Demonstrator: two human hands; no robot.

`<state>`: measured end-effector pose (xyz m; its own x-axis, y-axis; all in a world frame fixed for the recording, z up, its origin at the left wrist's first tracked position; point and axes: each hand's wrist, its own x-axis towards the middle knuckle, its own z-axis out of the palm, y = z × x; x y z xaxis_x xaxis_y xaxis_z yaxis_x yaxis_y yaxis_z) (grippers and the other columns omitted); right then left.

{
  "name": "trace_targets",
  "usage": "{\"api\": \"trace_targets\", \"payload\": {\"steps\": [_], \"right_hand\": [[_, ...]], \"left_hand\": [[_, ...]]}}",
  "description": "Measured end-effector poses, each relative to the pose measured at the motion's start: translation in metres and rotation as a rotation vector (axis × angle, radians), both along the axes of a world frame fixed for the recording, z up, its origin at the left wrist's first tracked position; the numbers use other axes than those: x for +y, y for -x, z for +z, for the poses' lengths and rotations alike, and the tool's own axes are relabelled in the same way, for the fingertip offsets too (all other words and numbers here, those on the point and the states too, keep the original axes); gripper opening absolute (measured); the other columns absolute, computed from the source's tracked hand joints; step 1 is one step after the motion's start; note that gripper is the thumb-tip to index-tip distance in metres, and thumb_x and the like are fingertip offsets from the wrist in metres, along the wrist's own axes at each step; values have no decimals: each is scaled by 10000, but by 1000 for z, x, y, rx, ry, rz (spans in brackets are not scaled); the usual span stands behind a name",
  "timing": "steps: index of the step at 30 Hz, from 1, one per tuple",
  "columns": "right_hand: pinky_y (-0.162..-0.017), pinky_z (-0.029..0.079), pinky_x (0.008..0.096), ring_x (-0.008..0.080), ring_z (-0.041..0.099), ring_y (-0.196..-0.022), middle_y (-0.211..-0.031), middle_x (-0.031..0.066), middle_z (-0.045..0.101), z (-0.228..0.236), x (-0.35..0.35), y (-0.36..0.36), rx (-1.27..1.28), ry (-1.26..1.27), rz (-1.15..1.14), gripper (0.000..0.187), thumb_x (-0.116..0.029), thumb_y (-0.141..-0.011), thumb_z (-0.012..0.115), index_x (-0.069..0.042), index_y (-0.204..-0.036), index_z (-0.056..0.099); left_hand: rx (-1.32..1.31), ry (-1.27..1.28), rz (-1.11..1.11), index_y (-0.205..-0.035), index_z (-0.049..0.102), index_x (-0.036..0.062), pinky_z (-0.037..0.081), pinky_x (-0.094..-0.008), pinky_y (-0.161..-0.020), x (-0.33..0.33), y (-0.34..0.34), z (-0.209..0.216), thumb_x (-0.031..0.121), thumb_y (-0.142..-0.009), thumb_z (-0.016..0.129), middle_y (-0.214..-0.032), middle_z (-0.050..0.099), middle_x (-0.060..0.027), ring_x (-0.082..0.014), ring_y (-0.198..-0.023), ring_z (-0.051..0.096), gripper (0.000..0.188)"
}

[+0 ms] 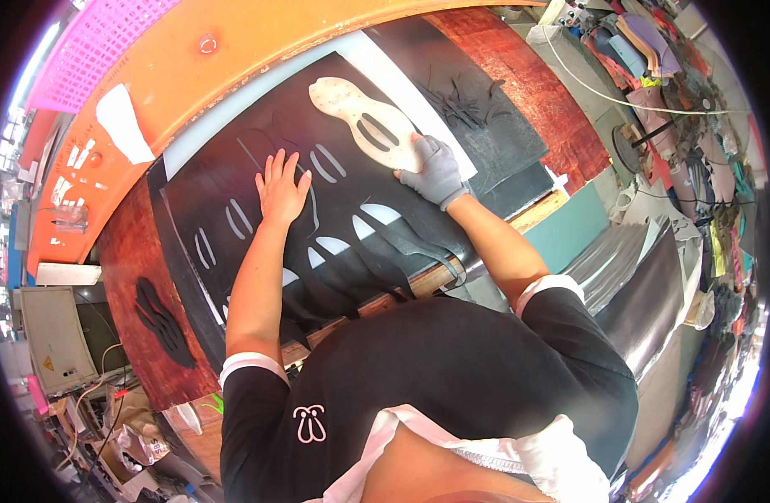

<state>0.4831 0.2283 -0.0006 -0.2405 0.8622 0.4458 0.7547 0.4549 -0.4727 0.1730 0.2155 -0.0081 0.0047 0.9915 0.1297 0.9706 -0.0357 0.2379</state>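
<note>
On a red table [137,247], black sheeting [217,183] is touched by the spread left hand [281,189]; forward-left of the right hand [436,174], a pale template [344,102] is clamped by it; well leftward, a yellow label [48,363] is seen.

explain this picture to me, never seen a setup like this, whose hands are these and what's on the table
There's no machine hand here: these are a person's own hands, filmed from a wide fisheye camera on their head, looking down, so straight edges curve. The bare left hand is spread on a black sheet with slots cut in it. The right hand, in a grey glove leaving fingertips bare, has its grip on one end of a pale sole-shaped piece with slots. A dark slotted piece lies at left on a reddish board; dark scraps lie at upper right.
</note>
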Motion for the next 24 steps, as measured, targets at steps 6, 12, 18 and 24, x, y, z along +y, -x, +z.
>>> {"api": "trace_targets", "payload": {"steps": [6, 12, 18, 24], "right_hand": [[-900, 431, 410, 372, 547, -1022, -1101, 218, 578, 0, -5, -2, 44, 79, -50, 689, -363, -659, 744, 24, -1179, 512], [-903, 426, 417, 371, 542, -1028, -1095, 212, 574, 0, -9, -1, -37, 52, -63, 698, -369, -676, 739, 30, -1196, 500], [-902, 405, 424, 357, 524, -1025, -1082, 189, 563, -2, -50, -24, -67, -49, -92, 662, -360, -687, 730, -9, -1193, 487], [-882, 437, 402, 337, 550, -1002, -1051, 140, 601, -5, -131, -73, -66, 40, -262, 464, -276, -732, 714, -20, -1093, 572]], "left_hand": [[7, 11, -8, -1360, 438, 166, 162, -519, -1111, -1, 3, -1, 414, -903, 501, -1481, 306, -81, -275, -1388, 220, 525], [-20, -34, -11, -1331, 456, 94, 176, -530, -1103, -13, -5, 18, 384, -899, 523, -1465, 318, -117, -288, -1378, 239, 525], [-133, -141, -368, -1272, 495, 68, 214, -529, -1084, -141, 14, 35, 265, -848, 608, -1381, 428, -137, -328, -1310, 356, 481], [84, -355, -229, -1153, 588, 128, 269, -615, -988, -295, 66, -37, 366, -768, 658, -1353, 466, -107, -352, -1256, 418, 458]]}}
